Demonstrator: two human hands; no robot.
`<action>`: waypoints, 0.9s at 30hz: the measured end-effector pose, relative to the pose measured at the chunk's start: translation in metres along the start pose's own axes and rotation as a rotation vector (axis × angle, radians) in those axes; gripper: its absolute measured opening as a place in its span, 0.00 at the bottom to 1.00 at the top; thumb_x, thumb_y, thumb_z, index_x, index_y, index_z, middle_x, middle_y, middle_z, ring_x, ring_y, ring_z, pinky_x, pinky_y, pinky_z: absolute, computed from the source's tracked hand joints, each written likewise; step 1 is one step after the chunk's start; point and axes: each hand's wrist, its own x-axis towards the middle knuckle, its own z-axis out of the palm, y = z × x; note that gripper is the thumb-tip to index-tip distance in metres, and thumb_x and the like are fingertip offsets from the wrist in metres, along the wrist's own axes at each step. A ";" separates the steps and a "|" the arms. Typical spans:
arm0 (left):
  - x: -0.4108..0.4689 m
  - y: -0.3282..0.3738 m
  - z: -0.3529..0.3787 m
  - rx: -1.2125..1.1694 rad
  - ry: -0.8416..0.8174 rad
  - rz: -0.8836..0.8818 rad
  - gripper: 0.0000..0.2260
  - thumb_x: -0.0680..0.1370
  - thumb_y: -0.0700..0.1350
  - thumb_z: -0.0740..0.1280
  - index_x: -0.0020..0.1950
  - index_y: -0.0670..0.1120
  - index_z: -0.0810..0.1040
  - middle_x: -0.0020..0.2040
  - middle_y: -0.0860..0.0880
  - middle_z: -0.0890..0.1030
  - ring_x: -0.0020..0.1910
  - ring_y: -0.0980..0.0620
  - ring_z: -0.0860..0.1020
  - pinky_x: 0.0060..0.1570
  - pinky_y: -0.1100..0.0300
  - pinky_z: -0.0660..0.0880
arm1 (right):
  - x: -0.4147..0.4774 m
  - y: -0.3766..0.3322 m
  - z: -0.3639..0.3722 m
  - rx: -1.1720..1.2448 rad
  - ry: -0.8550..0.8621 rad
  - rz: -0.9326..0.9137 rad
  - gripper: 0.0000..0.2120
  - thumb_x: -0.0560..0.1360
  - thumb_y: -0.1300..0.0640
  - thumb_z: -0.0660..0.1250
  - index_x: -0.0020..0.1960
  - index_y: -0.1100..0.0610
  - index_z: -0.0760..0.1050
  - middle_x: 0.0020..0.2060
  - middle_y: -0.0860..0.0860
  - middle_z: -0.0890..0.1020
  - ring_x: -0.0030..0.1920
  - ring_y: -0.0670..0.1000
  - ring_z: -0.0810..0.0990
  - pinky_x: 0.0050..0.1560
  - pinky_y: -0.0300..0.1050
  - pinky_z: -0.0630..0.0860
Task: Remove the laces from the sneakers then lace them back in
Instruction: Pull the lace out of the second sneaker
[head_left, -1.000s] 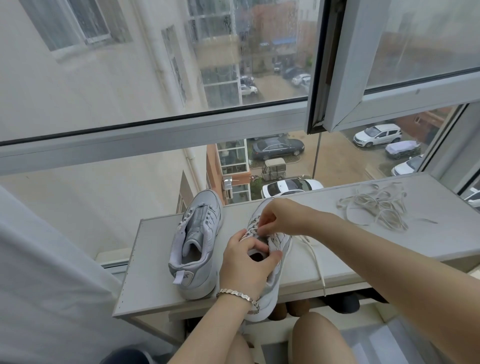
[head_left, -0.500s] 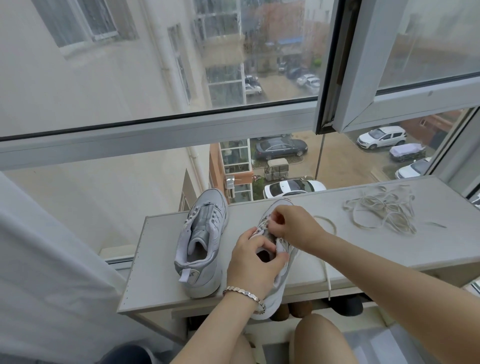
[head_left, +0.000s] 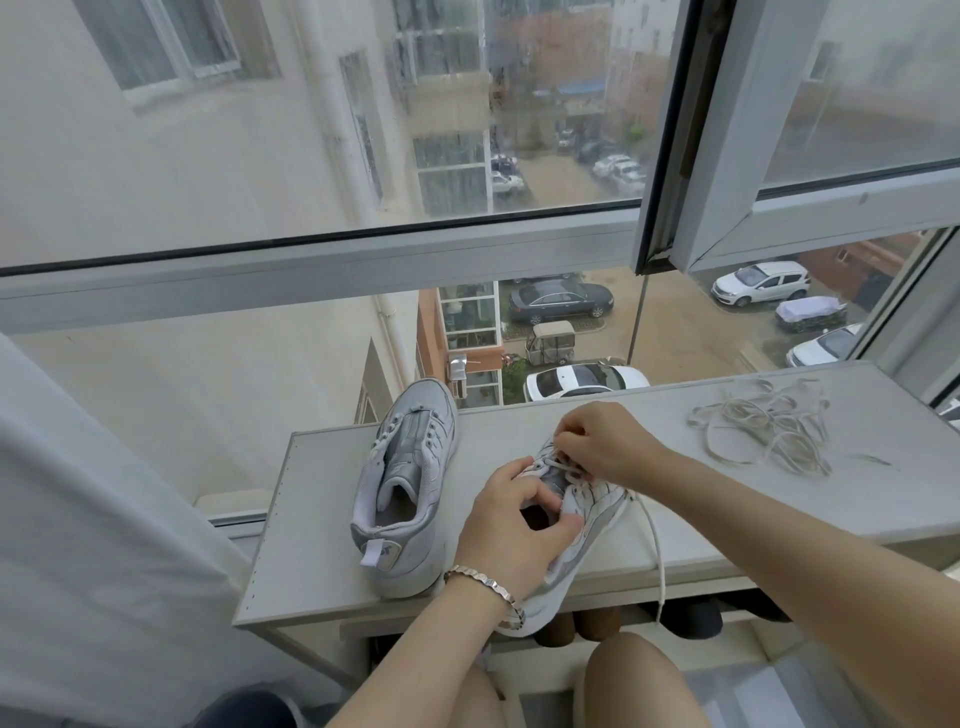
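Grey-and-white, the laced sneaker (head_left: 597, 514) is lying at the front edge of the pale shelf top (head_left: 322, 519), its heel hanging over the lip toward the person's knees. The left hand (head_left: 511, 530), wearing a silver bracelet (head_left: 485, 584) at the wrist, is gripping this shoe at the collar, thumb and fingers curled round the opening. The right hand (head_left: 608, 447) is reaching over the toe end, its fingertips closed together and pinching the threaded lace (head_left: 658, 551) at the eyelets; which eyelet it is working at is hidden under the fingers. One free end of that lace is trailing off the shoe's right side and dangling past the shelf edge. Just to the left, the unlaced sneaker (head_left: 410, 483) is standing upright with bare eyelets, toe pointing toward the window glass. Well off to the right, the loose lace (head_left: 769, 431) is lying in a tangled heap on the same surface. Beyond the glass, parked cars (head_left: 561, 301) are standing in a yard below.
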 end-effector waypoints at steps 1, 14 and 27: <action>0.001 0.000 -0.001 0.000 -0.006 0.001 0.09 0.70 0.46 0.72 0.33 0.54 0.74 0.64 0.58 0.68 0.66 0.63 0.65 0.56 0.69 0.61 | 0.003 0.002 -0.003 0.105 -0.051 0.094 0.13 0.73 0.65 0.58 0.32 0.59 0.74 0.29 0.51 0.74 0.32 0.49 0.71 0.36 0.41 0.70; 0.007 -0.002 -0.005 -0.011 -0.039 -0.016 0.08 0.70 0.44 0.72 0.34 0.51 0.74 0.58 0.61 0.67 0.60 0.67 0.65 0.55 0.71 0.60 | 0.001 0.014 -0.021 0.814 -0.337 0.223 0.21 0.77 0.51 0.58 0.26 0.54 0.71 0.22 0.48 0.68 0.29 0.48 0.66 0.35 0.41 0.63; 0.004 0.002 -0.005 0.011 -0.088 0.025 0.09 0.71 0.44 0.71 0.34 0.52 0.74 0.62 0.59 0.68 0.63 0.65 0.66 0.56 0.70 0.61 | -0.011 0.040 -0.034 1.393 -0.353 0.255 0.31 0.50 0.42 0.78 0.41 0.65 0.82 0.18 0.46 0.60 0.22 0.48 0.61 0.44 0.44 0.68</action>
